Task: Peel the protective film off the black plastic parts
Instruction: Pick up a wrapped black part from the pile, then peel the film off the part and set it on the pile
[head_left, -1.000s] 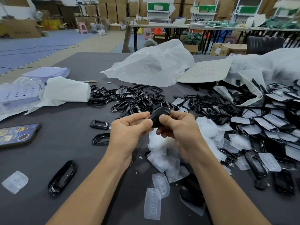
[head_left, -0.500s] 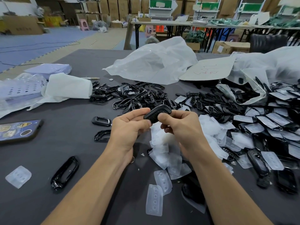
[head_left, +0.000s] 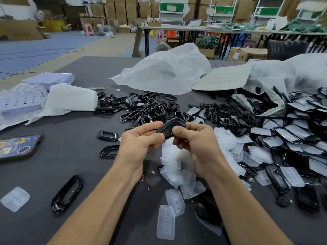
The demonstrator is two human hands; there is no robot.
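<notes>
- Step in hand (judged): finding and lifting a film edge on one black plastic part (head_left: 170,127), held at frame centre above the table (head_left: 70,167).
- Left hand (head_left: 139,144): fingers curled, thumb and forefinger pinching the part's left end.
- Right hand (head_left: 196,142): fingers curled, thumb pad pressed on the near face, forefinger behind the right end.
- The part lies tilted, right end higher, bridging the two hands. Only a short middle stretch shows between the thumbs.
- Both thumbs touch the part. The lower fingers of each hand fold underneath, and their contact cannot be told.
- Whether film is on this piece cannot be told. Its face reads dark and slightly dull.
- Doing it well (judgement): the left pinch should sit on the end only, off the face, so no film is trapped under a finger.
- The right thumbnail should work at a corner, then draw low along the length rather than straight up, so the film comes away in one sheet.
- Risk (judgement): the part is small and smooth. Too light a pinch would let it twist, and a hard nail could mark the surface.
- The heap of peeled film (head_left: 177,161) lies directly below the hands, handy for the drop.
- Film-covered parts (head_left: 292,135) fill the right of the frame, and bare black frames (head_left: 141,106) lie piled at upper centre.
</notes>
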